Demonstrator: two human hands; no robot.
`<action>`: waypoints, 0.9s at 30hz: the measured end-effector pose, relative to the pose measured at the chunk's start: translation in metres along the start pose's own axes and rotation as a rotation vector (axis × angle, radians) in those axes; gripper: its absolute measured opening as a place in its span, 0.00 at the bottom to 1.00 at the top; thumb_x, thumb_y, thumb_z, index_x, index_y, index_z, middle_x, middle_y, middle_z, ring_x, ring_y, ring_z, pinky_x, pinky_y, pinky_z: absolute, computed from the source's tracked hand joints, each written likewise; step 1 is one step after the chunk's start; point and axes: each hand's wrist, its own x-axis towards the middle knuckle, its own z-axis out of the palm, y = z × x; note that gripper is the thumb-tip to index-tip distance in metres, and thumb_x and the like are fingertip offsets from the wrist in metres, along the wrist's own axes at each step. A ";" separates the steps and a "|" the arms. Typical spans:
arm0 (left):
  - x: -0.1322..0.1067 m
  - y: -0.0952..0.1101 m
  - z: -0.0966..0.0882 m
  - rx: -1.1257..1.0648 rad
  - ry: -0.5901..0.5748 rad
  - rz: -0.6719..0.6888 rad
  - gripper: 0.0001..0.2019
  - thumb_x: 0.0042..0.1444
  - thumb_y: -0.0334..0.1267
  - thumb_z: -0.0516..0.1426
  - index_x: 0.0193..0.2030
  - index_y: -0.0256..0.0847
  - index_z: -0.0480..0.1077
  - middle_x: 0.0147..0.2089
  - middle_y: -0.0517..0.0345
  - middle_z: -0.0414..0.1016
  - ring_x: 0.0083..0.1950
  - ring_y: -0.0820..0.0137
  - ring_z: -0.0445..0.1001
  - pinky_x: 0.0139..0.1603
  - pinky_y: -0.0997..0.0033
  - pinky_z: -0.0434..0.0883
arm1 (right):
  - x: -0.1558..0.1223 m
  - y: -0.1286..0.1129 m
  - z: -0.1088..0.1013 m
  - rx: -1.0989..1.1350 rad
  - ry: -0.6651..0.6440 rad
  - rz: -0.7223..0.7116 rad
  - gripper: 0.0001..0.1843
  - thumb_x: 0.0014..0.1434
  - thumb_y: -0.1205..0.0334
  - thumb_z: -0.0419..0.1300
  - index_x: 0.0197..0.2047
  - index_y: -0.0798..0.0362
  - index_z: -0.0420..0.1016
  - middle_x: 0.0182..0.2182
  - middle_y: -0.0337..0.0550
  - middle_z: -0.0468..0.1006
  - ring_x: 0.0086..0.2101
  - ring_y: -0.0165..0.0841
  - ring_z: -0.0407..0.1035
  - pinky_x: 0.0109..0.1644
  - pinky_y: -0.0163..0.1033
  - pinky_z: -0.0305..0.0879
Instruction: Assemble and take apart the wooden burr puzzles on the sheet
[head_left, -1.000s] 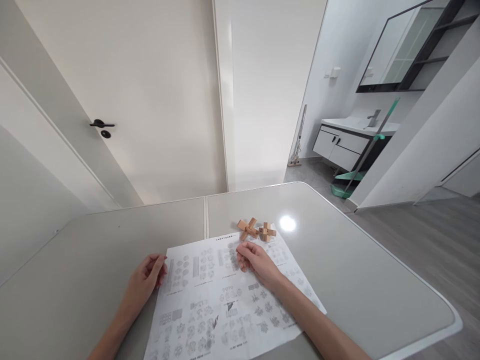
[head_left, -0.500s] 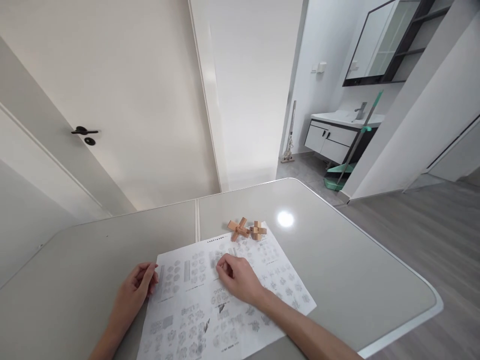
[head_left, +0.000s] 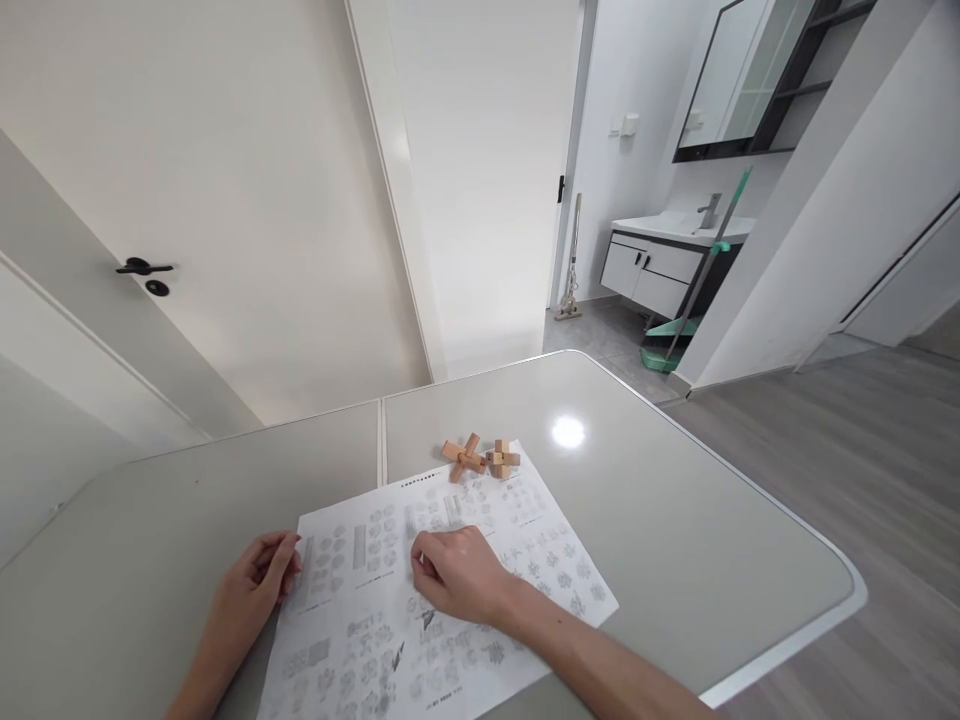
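Note:
A printed sheet (head_left: 480,520) covered in small puzzle diagrams lies on the grey table (head_left: 675,530). My right hand (head_left: 457,580) rests on the middle of the sheet, fingers curled loosely with nothing in them. My left hand (head_left: 251,590) lies at the sheet's left edge, fingers bent and touching the paper's border. Two wooden burr puzzles sit at the sheet's far edge: a cross-shaped one (head_left: 463,457) and a more compact one (head_left: 502,458) right beside it. Both puzzles are beyond my right hand and untouched.
A seam (head_left: 380,440) divides the table top. Behind it stand a white door with a black handle (head_left: 139,268) and an open doorway to a bathroom with a vanity (head_left: 660,265) and a green mop (head_left: 701,275). The table's right edge (head_left: 780,500) is rounded.
My right hand has drawn back from near the wooden puzzles toward me, across the sheet. The view has turned slightly right. My left hand stays at the sheet's left edge.

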 end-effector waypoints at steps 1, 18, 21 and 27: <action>0.000 -0.001 0.000 -0.002 0.001 0.000 0.25 0.55 0.66 0.55 0.37 0.44 0.70 0.26 0.62 0.73 0.22 0.69 0.69 0.24 0.72 0.69 | 0.000 0.000 0.000 -0.001 -0.001 0.000 0.04 0.61 0.69 0.54 0.35 0.51 0.68 0.23 0.33 0.75 0.21 0.27 0.62 0.27 0.32 0.47; -0.001 0.007 0.000 -0.003 -0.009 0.018 0.22 0.58 0.62 0.55 0.36 0.43 0.70 0.25 0.63 0.72 0.21 0.71 0.67 0.23 0.73 0.67 | -0.002 -0.004 -0.003 0.101 -0.027 0.057 0.06 0.63 0.68 0.54 0.35 0.50 0.70 0.22 0.35 0.74 0.21 0.29 0.63 0.28 0.33 0.52; 0.001 0.007 -0.003 -0.029 0.002 0.004 0.22 0.59 0.62 0.55 0.36 0.43 0.70 0.24 0.63 0.72 0.21 0.72 0.66 0.23 0.74 0.66 | -0.003 -0.005 -0.003 0.126 -0.041 0.062 0.08 0.64 0.68 0.52 0.35 0.50 0.69 0.22 0.35 0.73 0.21 0.29 0.62 0.28 0.32 0.51; 0.001 0.001 -0.005 -0.061 0.023 0.004 0.20 0.60 0.60 0.55 0.37 0.42 0.70 0.25 0.64 0.71 0.20 0.73 0.63 0.24 0.74 0.65 | -0.005 -0.005 -0.001 0.140 -0.042 0.062 0.07 0.64 0.69 0.52 0.36 0.50 0.69 0.22 0.34 0.71 0.22 0.28 0.62 0.28 0.33 0.51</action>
